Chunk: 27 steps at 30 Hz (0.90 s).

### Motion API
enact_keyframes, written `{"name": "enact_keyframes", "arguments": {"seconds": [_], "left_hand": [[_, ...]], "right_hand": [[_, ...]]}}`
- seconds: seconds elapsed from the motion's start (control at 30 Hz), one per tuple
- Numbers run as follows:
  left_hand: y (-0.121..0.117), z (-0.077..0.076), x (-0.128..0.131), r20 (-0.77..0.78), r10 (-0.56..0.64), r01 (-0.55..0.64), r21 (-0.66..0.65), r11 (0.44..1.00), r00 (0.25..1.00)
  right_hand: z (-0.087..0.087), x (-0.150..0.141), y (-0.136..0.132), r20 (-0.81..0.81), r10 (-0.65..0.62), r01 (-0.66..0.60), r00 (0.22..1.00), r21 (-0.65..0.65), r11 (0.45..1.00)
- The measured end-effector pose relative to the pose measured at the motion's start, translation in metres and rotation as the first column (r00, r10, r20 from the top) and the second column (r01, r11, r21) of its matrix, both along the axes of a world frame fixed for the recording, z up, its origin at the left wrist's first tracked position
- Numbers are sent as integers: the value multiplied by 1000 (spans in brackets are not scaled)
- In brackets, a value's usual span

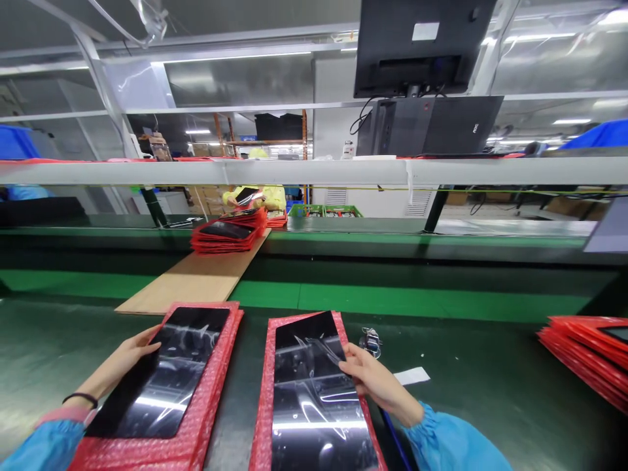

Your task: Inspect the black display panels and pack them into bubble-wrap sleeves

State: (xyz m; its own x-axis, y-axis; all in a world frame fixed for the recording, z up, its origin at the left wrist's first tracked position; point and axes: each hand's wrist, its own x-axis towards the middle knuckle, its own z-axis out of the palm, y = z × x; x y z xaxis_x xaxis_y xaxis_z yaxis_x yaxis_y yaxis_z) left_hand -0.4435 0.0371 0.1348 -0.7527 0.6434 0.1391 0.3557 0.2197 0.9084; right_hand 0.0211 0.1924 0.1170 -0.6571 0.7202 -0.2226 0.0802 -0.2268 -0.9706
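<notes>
On the left, a glossy black screen panel (169, 366) lies over a stack of red bubble-wrap sleeves (196, 409). My left hand (128, 356) grips that panel's left edge between thumb and fingers. A second black screen panel (314, 399) rests on another red bubble-wrap sleeve (261, 399) to the right. My right hand (370, 376) is closed at its upper right edge, where clear film (321, 350) on the surface wrinkles towards my fingers. Whether the fingers pinch the film as well as the panel, I cannot tell.
Red sleeves (589, 360) are stacked at the far right. A wooden board (191, 278) slopes up to a shelf, with more red sleeves (228, 232) at its top. A small metal object (371, 342) and a white strip (412, 376) lie nearby. A co-worker in yellow (272, 196) handles a panel beyond.
</notes>
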Motion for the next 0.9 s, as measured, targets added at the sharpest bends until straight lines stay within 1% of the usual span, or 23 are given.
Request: {"name": "enact_keyframes", "arguments": {"seconds": [0.07, 0.13, 0.17, 0.2, 0.23, 0.27, 0.33, 0.37, 0.4, 0.43, 0.5, 0.53, 0.6, 0.63, 0.67, 0.7, 0.77, 0.8, 0.83, 0.87, 0.9], "left_hand": [[7, 1, 2, -157, -9, 0, -59, 998, 988], [12, 0, 20, -311, -51, 36, -52, 998, 949], [14, 0, 36, -375, -97, 88, -39, 995, 922], [15, 0, 56, -430, -163, 166, -31, 986, 888], [14, 0, 80, -478, -230, 248, -26, 968, 848], [12, 1, 105, -520, -308, 343, -31, 939, 797], [5, 6, 157, -582, -473, 536, -74, 841, 662], [1, 10, 179, -623, -541, 629, -100, 771, 564], [-2, 15, 198, -691, -631, 750, -195, 632, 352], [-4, 20, 212, -721, -673, 805, -296, 513, 163], [-5, 30, 229, -739, -674, 821, -387, 419, -4], [-4, 34, 232, -743, -668, 824, -407, 395, -47], [0, 40, 232, -748, -657, 835, -419, 356, -95], [2, 43, 231, -741, -662, 842, -425, 333, -112], [3, 46, 229, -722, -684, 844, -429, 323, -105], [4, 50, 227, -692, -718, 844, -429, 321, -78], [6, 57, 223, -615, -788, 847, -402, 347, 31], [8, 62, 221, -585, -803, 853, -360, 379, 110], [11, 67, 220, -570, -796, 852, -296, 433, 207], [16, 72, 220, -565, -762, 833, -219, 508, 316], [22, 78, 222, -567, -702, 794, -131, 593, 431]], "right_hand": [[0, 0, -2, -79, 5, -10, 997, -71, 997], [-1, 1, -1, -143, -8, -9, 990, -112, 994], [0, 2, 1, -171, -17, -4, 985, -126, 992], [0, 3, 2, -196, -27, 0, 980, -136, 991], [2, 4, 4, -220, -35, 3, 975, -142, 990], [4, 6, 6, -243, -40, 5, 969, -144, 990], [9, 9, 9, -285, -45, 5, 957, -140, 990], [13, 10, 11, -303, -48, 7, 952, -136, 991], [17, 12, 12, -318, -54, 12, 946, -132, 991], [20, 13, 13, -331, -62, 20, 942, -128, 992], [27, 16, 15, -349, -81, 41, 934, -120, 992], [30, 17, 15, -355, -87, 49, 931, -115, 992], [37, 20, 16, -361, -83, 51, 929, -97, 994], [40, 21, 15, -363, -75, 47, 929, -85, 995], [43, 23, 15, -365, -68, 46, 928, -70, 997], [45, 24, 15, -367, -66, 50, 928, -53, 997], [49, 25, 12, -370, -71, 68, 926, -21, 997], [50, 24, 9, -371, -76, 80, 925, -6, 997], [50, 22, 6, -372, -80, 90, 925, 11, 996], [50, 20, 1, -374, -80, 97, 924, 27, 995], [50, 15, -5, -376, -77, 101, 923, 43, 994]]}}
